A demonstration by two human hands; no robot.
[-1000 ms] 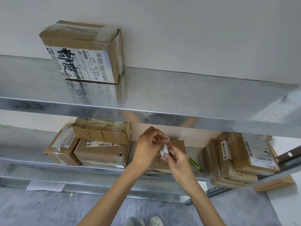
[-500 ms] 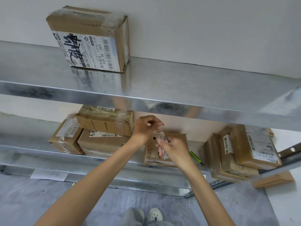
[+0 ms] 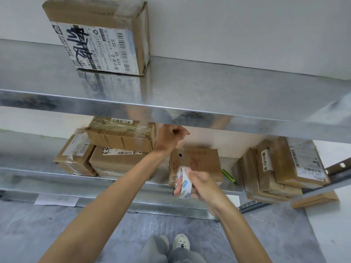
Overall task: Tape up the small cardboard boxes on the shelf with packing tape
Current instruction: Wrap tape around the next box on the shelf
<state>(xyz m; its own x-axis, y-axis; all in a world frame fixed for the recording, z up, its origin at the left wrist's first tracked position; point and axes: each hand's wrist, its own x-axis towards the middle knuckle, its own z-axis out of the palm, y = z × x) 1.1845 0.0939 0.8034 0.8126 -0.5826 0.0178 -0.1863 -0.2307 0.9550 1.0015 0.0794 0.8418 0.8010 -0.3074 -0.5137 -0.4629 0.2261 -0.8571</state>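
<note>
Right hand (image 3: 201, 184) grips white tape roll (image 3: 184, 185) at brown cardboard box (image 3: 202, 158); left hand (image 3: 169, 138) at 11 o'clock, fingers curled, contents unclear.

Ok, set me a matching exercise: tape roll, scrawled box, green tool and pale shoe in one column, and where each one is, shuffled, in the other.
1. tape roll
2. box with black scrawl
3. green tool
4. pale shoe

a. on the grey floor
b. on the upper shelf
c. gripped in the right hand
d. on the middle shelf, beside the plain box

Pairs: 1-c, 2-b, 3-d, 4-a
</note>
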